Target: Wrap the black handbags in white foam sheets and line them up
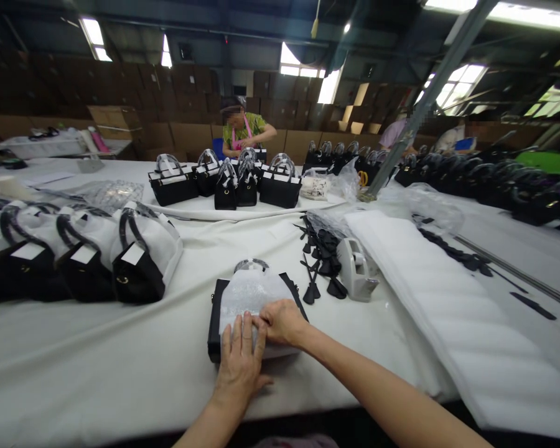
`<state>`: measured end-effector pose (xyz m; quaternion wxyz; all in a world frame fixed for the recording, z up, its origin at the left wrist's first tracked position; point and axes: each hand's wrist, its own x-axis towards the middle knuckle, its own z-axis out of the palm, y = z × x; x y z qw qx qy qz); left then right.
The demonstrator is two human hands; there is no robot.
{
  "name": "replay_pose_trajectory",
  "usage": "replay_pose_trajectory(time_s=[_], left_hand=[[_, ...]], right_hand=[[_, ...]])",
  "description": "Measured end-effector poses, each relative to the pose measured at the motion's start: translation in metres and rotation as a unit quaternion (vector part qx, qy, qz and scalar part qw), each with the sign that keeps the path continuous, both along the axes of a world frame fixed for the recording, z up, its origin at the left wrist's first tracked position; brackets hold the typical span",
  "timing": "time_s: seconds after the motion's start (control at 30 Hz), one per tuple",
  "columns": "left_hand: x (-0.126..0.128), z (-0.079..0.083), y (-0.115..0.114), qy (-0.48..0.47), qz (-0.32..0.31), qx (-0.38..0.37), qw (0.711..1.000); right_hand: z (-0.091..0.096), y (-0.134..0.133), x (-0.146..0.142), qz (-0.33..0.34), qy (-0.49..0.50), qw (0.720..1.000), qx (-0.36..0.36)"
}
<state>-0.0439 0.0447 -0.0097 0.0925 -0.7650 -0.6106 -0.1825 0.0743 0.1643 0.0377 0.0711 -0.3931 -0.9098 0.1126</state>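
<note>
A black handbag [216, 320] stands on the white-covered table in front of me, its handles wrapped in clear film. White foam sheet [254, 289] covers the side facing me. Flat against that sheet lies my left hand [240, 358], fingers stretched out. Just right of it, my right hand [282, 320] has its fingers curled and pinched together at the sheet; what they grip is hidden. A grey tape dispenser [357, 270] sits to the right of the bag, beside a pile of black leather tags with straps [324, 252].
Several wrapped black handbags [140, 267] stand in a row on the left, and others [280, 186] at the back. A stack of white foam sheets [438, 292] lies along the right. A slanted metal post [424, 106] rises behind it. A person [245, 127] works across the table.
</note>
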Motion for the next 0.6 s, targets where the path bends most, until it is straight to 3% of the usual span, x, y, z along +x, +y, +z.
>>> replay_pose_trajectory(time_s=[0.1, 0.2, 0.27, 0.37, 0.6], left_hand=[[0.000, -0.016, 0.006, 0.046, 0.034, 0.017, 0.998], [-0.004, -0.020, 0.009, 0.052, 0.040, 0.030, 0.997], [-0.007, -0.018, 0.009, 0.037, 0.033, 0.029, 0.998], [-0.012, -0.016, 0.005, 0.030, 0.031, 0.037, 0.998], [-0.022, -0.012, -0.001, 0.053, 0.023, 0.021, 0.998]], right_hand=[[0.001, 0.008, 0.016, -0.057, 0.146, 0.988, -0.014], [-0.001, 0.018, 0.039, -0.210, 0.284, 0.935, -0.012], [-0.007, 0.018, 0.048, -0.265, 0.295, 0.915, -0.070], [-0.017, 0.004, 0.051, -0.274, 0.258, 0.911, -0.169], [-0.025, -0.041, 0.042, -0.289, 0.245, 0.911, -0.161]])
